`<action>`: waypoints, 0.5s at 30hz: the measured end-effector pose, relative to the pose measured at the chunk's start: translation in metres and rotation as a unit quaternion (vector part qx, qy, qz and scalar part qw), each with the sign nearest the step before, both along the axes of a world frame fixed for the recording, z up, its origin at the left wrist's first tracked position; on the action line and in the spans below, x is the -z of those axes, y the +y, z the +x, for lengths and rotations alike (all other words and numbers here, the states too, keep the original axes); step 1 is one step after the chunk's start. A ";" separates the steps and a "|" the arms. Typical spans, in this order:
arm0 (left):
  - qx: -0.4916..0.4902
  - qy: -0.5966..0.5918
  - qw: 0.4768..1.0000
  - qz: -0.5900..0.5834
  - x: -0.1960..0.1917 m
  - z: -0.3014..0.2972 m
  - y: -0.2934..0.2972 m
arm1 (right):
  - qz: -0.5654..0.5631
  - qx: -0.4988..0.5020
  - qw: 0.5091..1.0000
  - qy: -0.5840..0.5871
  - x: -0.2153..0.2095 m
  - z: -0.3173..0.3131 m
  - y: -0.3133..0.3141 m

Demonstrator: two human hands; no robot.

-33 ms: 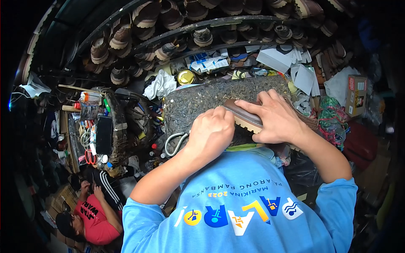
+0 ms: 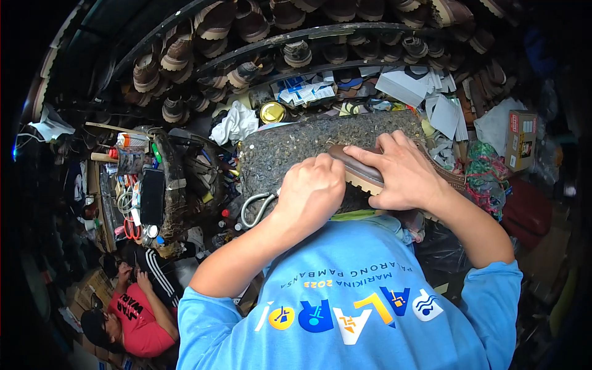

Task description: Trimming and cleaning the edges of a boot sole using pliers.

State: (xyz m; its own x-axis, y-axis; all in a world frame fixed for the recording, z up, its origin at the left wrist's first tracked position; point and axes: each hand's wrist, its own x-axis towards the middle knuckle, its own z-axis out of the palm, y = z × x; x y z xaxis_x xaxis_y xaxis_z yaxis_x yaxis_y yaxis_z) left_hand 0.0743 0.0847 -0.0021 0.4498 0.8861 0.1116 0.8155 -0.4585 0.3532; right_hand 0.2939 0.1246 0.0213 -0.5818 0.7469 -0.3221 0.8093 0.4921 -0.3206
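A brown leather shoe [image 2: 351, 168] with a pale, ridged sole lies along a rough, dark work block [image 2: 277, 145]. My right hand [image 2: 404, 172] presses over its upper, with the thumb near the sole edge and the fingers wrapped across the top. Beside the toe end, my left hand [image 2: 311, 191] is closed in a fist; whatever it may hold is hidden by the fingers. A grey curved metal loop [image 2: 251, 213] rests by the left wrist at the block's near edge. Part of the shoe behind my right hand is covered.
Shelves of brown shoes [image 2: 297, 54] curve along the back. A round yellow-topped can [image 2: 272, 113] and a white cloth [image 2: 235, 123] stand behind the block. To the left is a cluttered tool stand with a dark phone [image 2: 153, 197]. A person in red [image 2: 139, 324] sits lower left.
My left hand has shifted very slightly to the right. My right hand and the shoe stay where they were.
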 end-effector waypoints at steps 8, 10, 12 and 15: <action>-0.067 -0.126 0.987 -0.077 0.015 -0.041 0.013 | 0.004 0.012 1.000 -0.001 0.000 0.004 -0.002; -0.059 -0.181 0.980 -0.052 0.028 -0.035 0.004 | -0.027 0.020 0.999 0.006 -0.003 0.002 0.001; -0.047 -0.237 0.970 -0.027 0.033 -0.028 -0.001 | -0.027 0.017 0.999 0.004 -0.001 0.002 0.002; -0.029 -0.193 0.981 0.010 0.035 -0.023 -0.002 | -0.025 0.018 1.000 -0.003 -0.002 0.002 0.001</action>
State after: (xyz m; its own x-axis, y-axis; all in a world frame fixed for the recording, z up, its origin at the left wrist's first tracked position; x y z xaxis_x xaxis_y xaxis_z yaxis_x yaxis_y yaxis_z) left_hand 0.0510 0.0827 -0.0367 0.3202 0.9047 0.2809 0.6468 -0.4255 0.6330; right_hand 0.2955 0.1256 0.0235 -0.5532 0.7501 -0.3623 0.8279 0.4470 -0.3387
